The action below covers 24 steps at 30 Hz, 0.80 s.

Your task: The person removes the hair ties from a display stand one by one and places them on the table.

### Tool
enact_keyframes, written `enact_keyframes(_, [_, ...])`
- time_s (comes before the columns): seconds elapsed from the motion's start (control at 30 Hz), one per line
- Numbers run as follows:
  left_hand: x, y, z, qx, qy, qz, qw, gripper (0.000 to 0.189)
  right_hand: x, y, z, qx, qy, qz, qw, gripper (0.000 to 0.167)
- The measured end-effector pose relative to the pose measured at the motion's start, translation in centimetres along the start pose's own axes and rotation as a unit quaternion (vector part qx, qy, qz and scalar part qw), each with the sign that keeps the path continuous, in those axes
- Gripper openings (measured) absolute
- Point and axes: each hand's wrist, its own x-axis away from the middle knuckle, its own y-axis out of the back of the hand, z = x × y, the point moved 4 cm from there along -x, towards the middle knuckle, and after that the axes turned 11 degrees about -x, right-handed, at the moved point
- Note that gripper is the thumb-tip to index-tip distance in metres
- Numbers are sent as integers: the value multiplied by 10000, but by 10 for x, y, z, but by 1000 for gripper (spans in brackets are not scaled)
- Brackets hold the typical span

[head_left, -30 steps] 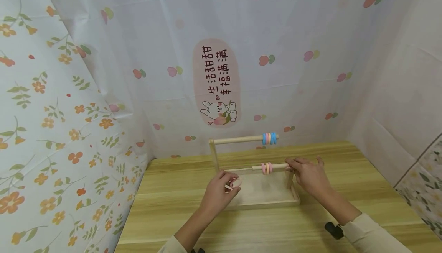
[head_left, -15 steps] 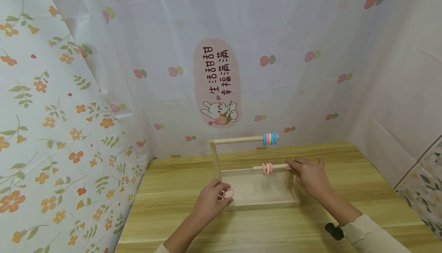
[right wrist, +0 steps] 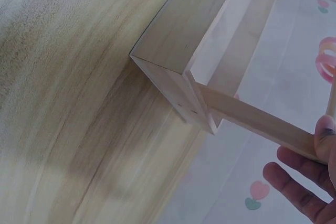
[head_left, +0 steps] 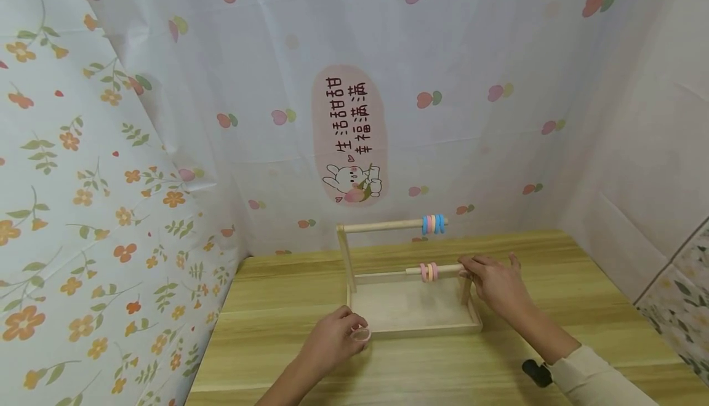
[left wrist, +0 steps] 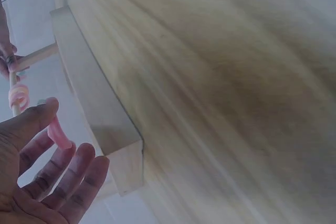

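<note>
My left hand [head_left: 333,339] pinches a pink ring [left wrist: 59,133] between thumb and fingertips, close to the front left corner of a wooden tray-based rack [head_left: 423,331]. My right hand [head_left: 494,278] grips the top of the rack's short right post [right wrist: 257,124], where the lower rod [head_left: 448,269] joins it. Two pink rings with a pale orange one between them [head_left: 429,272] hang on that lower rod. Several blue, pink and pale orange rings [head_left: 433,224] sit near the free right end of the upper rod [head_left: 382,226].
The rack stands on a wood-grain table [head_left: 277,307]. A tall left post [head_left: 346,258] carries the upper rod. Patterned cloth [head_left: 266,166] hangs behind and along both sides. A black strap piece [head_left: 536,372] shows at the right sleeve.
My left hand has moved left and down toward the near side of the tray, carrying the pink ring away from the lower rod. The right hand keeps its hold on the post.
</note>
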Motion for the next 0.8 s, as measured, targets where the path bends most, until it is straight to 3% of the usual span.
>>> enact_keyframes(0.27, [12,-4,3,-28,68,338,9994,27,0,0,-1,94,53,6,9999,25])
enact_keyframes(0.43, [18,-7,3,-89,-97,614,9980,30,0,-2,-1,73,22,11,10000,26])
enact_keyframes(0.63, [22,-11,1,-403,-434,605,9964,31,0,-3,-2,-2,35,-67,10000,26])
enact_keyframes(0.8, [28,-15,2,-419,-527,636,9957,30,0,-3,-2,-14,27,-59,10000,26])
